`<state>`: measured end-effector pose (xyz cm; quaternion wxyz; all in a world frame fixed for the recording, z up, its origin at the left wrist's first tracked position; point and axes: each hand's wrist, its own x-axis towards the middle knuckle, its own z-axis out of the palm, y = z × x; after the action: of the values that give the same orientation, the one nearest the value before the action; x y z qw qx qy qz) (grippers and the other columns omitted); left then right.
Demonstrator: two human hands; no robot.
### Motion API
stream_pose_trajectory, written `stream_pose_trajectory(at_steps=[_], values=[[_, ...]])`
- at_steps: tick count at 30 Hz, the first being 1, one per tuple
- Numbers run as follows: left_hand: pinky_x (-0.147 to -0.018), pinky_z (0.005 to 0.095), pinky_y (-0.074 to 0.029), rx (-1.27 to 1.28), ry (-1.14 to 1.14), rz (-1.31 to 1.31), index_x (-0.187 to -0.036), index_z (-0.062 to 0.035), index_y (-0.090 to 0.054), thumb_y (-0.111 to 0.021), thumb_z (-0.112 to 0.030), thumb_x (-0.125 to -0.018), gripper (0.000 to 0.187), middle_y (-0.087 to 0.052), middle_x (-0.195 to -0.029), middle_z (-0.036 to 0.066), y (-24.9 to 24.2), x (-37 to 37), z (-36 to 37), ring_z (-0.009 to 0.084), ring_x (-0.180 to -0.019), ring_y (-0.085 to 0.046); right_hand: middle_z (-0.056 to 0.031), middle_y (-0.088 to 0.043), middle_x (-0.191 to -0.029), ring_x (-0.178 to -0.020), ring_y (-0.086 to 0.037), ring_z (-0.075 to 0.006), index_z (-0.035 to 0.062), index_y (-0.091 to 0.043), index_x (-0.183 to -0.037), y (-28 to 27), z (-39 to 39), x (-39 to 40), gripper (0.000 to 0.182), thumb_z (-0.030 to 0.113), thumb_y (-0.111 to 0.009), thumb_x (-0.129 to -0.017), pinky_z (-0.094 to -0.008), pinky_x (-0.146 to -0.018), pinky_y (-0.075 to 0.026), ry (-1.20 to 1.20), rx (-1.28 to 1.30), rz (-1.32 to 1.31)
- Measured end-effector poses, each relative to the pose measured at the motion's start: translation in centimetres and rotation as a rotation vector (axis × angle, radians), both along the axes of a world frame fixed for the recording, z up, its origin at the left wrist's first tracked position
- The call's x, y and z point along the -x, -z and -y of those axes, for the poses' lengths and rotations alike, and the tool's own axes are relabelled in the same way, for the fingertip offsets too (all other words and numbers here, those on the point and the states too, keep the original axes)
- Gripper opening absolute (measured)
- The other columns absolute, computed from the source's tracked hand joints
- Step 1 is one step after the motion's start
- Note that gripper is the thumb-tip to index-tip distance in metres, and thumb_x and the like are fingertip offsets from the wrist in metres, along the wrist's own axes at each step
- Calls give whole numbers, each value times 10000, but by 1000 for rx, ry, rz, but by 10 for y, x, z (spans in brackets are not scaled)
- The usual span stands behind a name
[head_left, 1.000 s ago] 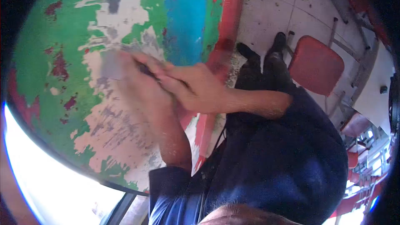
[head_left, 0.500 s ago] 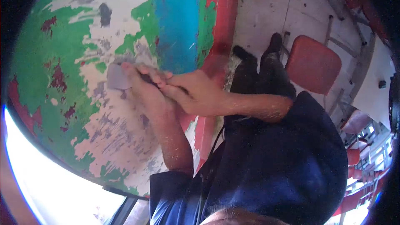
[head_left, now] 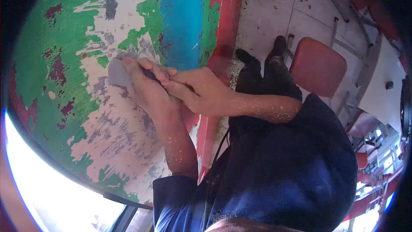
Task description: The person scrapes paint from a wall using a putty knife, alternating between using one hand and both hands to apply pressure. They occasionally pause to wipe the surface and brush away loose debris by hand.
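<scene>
A flat grey scraper blade (head_left: 118, 72) lies against a surface of worn, peeling paint (head_left: 120, 133). My left hand (head_left: 150, 96) presses over the blade, its fingers closed along the near edge. From the right, my right hand (head_left: 204, 94) reaches across and meets the left, fingers wrapped at the same tool. A dark part of the scraper shows between the fingers; most of its handle is hidden. Around the blade, green and blue paint borders pale, scuffed patches. Light flecks cling to both forearms.
A red border (head_left: 229, 21) edges the painted surface. My dark shoes (head_left: 279, 45) stand on the pale floor (head_left: 266, 13), which has scattered specks. A red-seated chair (head_left: 319, 66) is near my legs, with a white tabletop (head_left: 382, 83) and more chairs beyond.
The view has shifted slightly, so the painted surface sits a little higher. Both hands and the scraper have moved only a little, keeping the same hold.
</scene>
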<state>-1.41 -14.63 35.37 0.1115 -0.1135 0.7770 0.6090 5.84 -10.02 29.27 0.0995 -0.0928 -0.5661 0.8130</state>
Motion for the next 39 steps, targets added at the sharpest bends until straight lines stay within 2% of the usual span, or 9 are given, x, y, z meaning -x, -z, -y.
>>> stream_pose_trajectory(at_steps=[2, 8, 11, 23, 26, 29, 32, 36, 39], values=[[-531, 293, -439, 36, 27, -6, -704, -90, -425, -360, -406, -955, 408, -361, -504, 16, -10, 5, 5, 135, -455, -390, -182, -469, -641, -565, -431, -123, -29, -561, -859, -2, 3, -5, 254, 212, -496, -912, -316, -535, -398, -31, 57, -22], [-519, 299, -426, 6, 9, 30, -711, -99, -426, -352, -419, -954, 408, -353, -492, 10, -5, 5, -2, 145, -457, -397, -160, -468, -624, -563, -436, -101, -34, -551, -834, -7, -2, -3, 282, 226, -485, -920, -310, -525, -397, -18, -3, -59], [-522, 305, -427, 0, 18, 14, -704, -105, -415, -338, -435, -953, 420, -352, -487, 11, -9, 8, -5, 151, -459, -401, -256, -570, -879, -811, -568, -419, 31, -605, -978, -12, -8, 6, 272, 247, -458, -903, -439, -669, -452, -10, -20, -36], [-556, 320, -455, 4, 47, 33, -682, -105, -405, -334, -433, -957, 434, -349, -482, 15, -2, 9, -12, 138, -453, -393, -246, -573, -786, -741, -563, -430, 4, -613, -852, -3, -11, 7, 256, 219, -477, -886, -431, -612, -448, -84, -63, 52], [-546, 322, -455, -38, -7, 74, -679, -100, -406, -346, -427, -956, 432, -344, -478, 15, -7, 9, -5, 134, -434, -381, -156, -481, -616, -546, -467, -128, -12, -596, -896, -1, -11, 1, 255, 224, -501, -909, -324, -524, -405, -16, -50, -65], [-520, 318, -450, -45, 18, 55, -682, -95, -415, -352, -419, -956, 429, -346, -475, 16, -8, 15, -20, 136, -413, -369, -235, -576, -766, -719, -586, -398, 6, -623, -900, -7, -25, 7, 250, 207, -474, -894, -421, -617, -446, -25, 28, 1], [-494, 310, -441, -67, 64, 118, -677, -89, -424, -351, -408, -959, 432, -356, -473, 20, -3, 12, -9, 138, -399, -364, -235, -584, -794, -754, -617, -362, 9, -620, -962, -7, -11, -5, 248, 192, -465, -901, -405, -648, -461, 15, 14, 26], [-476, 307, -434, -51, 73, 89, -663, -81, -425, -345, -412, -959, 451, -360, -464, 24, -12, 19, -22, 135, -394, -364, -93, -461, -587, -573, -436, -64, -19, -590, -905, -12, -5, 6, 234, 192, -492, -922, -269, -508, -394, 68, 120, -8], [-471, 304, -428, -24, 48, 88, -649, -78, -418, -347, -436, -954, 476, -358, -462, 23, -7, 12, -18, 130, -396, -365, -103, -474, -591, -569, -442, -71, -13, -585, -893, 2, -4, 8, 229, 193, -490, -923, -273, -506, -395, 67, 76, -12]])
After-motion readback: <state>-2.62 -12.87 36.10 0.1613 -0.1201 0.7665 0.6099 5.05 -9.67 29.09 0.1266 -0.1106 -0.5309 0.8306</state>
